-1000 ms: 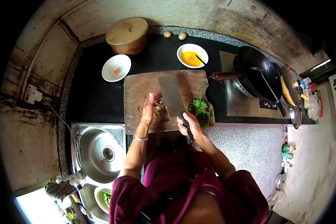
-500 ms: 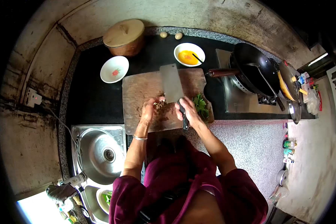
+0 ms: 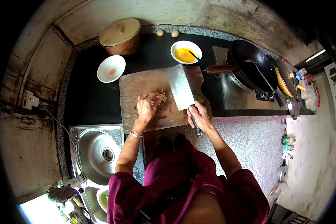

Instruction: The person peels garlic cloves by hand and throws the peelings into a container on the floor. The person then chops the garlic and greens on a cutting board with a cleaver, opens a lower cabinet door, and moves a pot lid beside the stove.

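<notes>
My right hand [image 3: 201, 116] is wrapped round the dark handle of a cleaver [image 3: 180, 86]. The broad blade lies slanted over the right half of a wooden cutting board [image 3: 138, 84]. My left hand [image 3: 147, 107] rests on the board with its fingers bent and apart, touching the edge of a small pile of chopped pale bits [image 3: 162, 97]. Damp dark scraps are scattered below that pile. Green leaves [image 3: 198, 98] show at the board's right side, partly hidden by the cleaver and my right hand.
Behind the board stand a white bowl [image 3: 111, 69], a bowl of beaten egg [image 3: 186, 52] with a dark utensil, a lidded pot [image 3: 120, 35] and two eggs [image 3: 167, 33]. A wok [image 3: 250, 59] sits on the stove at right, its handle toward the board. A sink [image 3: 97, 149] is at lower left.
The cleaver has swung right, away from the chopped pile, and now covers much of the leaves. My left hand has turned in closer over the pile's left edge. The view has shifted slightly.
</notes>
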Motion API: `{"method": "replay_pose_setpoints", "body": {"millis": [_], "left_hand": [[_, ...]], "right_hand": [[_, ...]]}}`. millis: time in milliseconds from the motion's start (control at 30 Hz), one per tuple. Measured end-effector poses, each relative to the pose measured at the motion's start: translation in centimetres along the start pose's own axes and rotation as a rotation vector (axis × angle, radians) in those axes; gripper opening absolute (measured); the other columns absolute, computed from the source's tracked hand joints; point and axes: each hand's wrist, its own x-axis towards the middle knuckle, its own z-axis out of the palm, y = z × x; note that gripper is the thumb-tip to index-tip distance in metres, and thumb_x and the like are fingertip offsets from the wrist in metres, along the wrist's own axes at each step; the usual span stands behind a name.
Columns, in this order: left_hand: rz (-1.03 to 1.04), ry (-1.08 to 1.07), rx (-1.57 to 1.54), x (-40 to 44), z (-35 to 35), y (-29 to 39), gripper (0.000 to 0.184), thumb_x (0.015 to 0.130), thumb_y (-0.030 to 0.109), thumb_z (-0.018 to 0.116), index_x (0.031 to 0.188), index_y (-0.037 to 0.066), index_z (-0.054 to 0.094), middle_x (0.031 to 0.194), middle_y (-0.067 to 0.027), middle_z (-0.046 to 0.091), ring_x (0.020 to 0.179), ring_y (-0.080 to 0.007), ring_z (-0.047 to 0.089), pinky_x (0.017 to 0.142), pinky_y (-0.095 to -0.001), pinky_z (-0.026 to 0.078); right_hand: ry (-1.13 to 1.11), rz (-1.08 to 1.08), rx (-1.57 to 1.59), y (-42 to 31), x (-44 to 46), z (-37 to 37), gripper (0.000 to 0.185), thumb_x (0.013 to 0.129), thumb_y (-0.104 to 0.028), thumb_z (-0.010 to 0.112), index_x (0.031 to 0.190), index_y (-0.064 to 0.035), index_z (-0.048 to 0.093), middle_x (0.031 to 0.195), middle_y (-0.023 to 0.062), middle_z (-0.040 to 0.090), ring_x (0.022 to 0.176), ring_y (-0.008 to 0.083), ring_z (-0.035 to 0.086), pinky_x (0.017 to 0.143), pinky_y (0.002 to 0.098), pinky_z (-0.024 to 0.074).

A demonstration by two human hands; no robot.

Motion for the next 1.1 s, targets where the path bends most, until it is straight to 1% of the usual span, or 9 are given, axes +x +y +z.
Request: {"method": "replay_pose_setpoints", "body": {"millis": [200,333,467,633,733,833,967,1033,1100], "left_hand": [[0.231,0.121,0.063,-0.3,0.8,-0.8,0.019,0.076,0.007,0.060,0.094,0.012,0.066,0.076,-0.0068,0.065,0.082,-0.0263,0.059,0.082,-0.0396,0.040],[0.063,-0.014,0.042,-0.7,0.5,-1.6,0.020,0.079,0.005,0.055,0.096,0.010,0.065,0.078,-0.0157,0.062,0.070,-0.0325,0.060,0.074,-0.0407,0.045],[0.052,0.178,-0.023,-0.3,0.5,0.4,0.014,0.076,0.008,0.060,0.089,0.010,0.065,0.076,-0.0107,0.062,0.075,-0.0303,0.058,0.071,-0.0387,0.045],[0.016,0.077,0.229,-0.3,0.8,1.8,0.021,0.073,0.001,0.060,0.092,0.009,0.064,0.083,-0.0102,0.062,0.075,-0.0269,0.058,0.068,-0.0359,0.042],[0.151,0.366,0.112,-0.3,1.7,2.8,0.026,0.070,-0.006,0.049,0.087,0.007,0.063,0.084,-0.0096,0.062,0.078,-0.0276,0.055,0.074,-0.0391,0.041],[-0.080,0.140,0.222,-0.8,1.6,2.4,0.017,0.074,0.002,0.053,0.087,0.008,0.063,0.088,-0.0092,0.060,0.083,-0.0285,0.054,0.075,-0.0402,0.041],[-0.152,0.153,0.319,-0.8,2.0,3.9,0.014,0.076,0.006,0.058,0.089,0.006,0.065,0.096,-0.0110,0.062,0.095,-0.0317,0.055,0.084,-0.0394,0.041],[0.044,0.422,0.476,-0.4,2.2,4.8,0.014,0.077,0.009,0.060,0.090,0.006,0.065,0.101,-0.0115,0.061,0.103,-0.0332,0.051,0.088,-0.0411,0.039],[0.018,0.454,0.463,-1.0,2.9,5.5,0.015,0.077,0.011,0.063,0.090,0.006,0.066,0.096,-0.0118,0.063,0.095,-0.0300,0.057,0.082,-0.0375,0.044]], "right_hand": [[0.021,-0.071,-0.091,-1.3,-1.9,-0.4,0.016,0.093,-0.017,0.042,0.085,-0.0044,0.040,0.065,0.0037,0.045,0.041,0.0094,0.045,0.033,0.0231,0.0370],[0.003,-0.041,-0.146,-1.0,-2.2,-2.1,0.015,0.093,-0.017,0.042,0.087,-0.0036,0.040,0.068,0.0047,0.046,0.042,0.0104,0.046,0.032,0.0242,0.0367],[-0.005,-0.111,-0.160,-1.7,-2.9,-3.8,0.014,0.093,-0.014,0.042,0.084,-0.0032,0.039,0.067,0.0042,0.045,0.042,0.0102,0.046,0.032,0.0236,0.0366],[-0.015,-0.056,-0.152,-2.5,-3.9,-6.7,0.013,0.093,-0.012,0.042,0.084,-0.0025,0.038,0.066,0.0046,0.044,0.042,0.0100,0.046,0.032,0.0236,0.0369],[-0.096,-0.106,-0.198,-2.6,-4.5,-9.2,0.014,0.093,-0.015,0.043,0.085,-0.0051,0.037,0.067,0.0045,0.046,0.041,0.0091,0.045,0.033,0.0223,0.0375],[-0.108,-0.075,-0.201,-2.9,-4.9,-11.4,0.015,0.093,-0.014,0.043,0.084,-0.0029,0.036,0.065,0.0038,0.043,0.043,0.0100,0.047,0.033,0.0232,0.0370],[-0.129,-0.057,-0.151,-3.4,-5.4,-14.0,0.015,0.093,-0.014,0.043,0.085,-0.0030,0.036,0.065,0.0036,0.043,0.043,0.0101,0.046,0.032,0.0229,0.0363],[-0.132,-0.063,-0.235,-3.6,-5.3,-15.2,0.014,0.092,-0.014,0.044,0.086,-0.0033,0.037,0.061,0.0027,0.042,0.041,0.0098,0.045,0.032,0.0236,0.0361],[-0.122,-0.067,-0.279,-3.7,-5.3,-16.1,0.014,0.092,-0.014,0.044,0.086,-0.0034,0.038,0.059,0.0022,0.042,0.040,0.0096,0.045,0.032,0.0239,0.0360]]}}
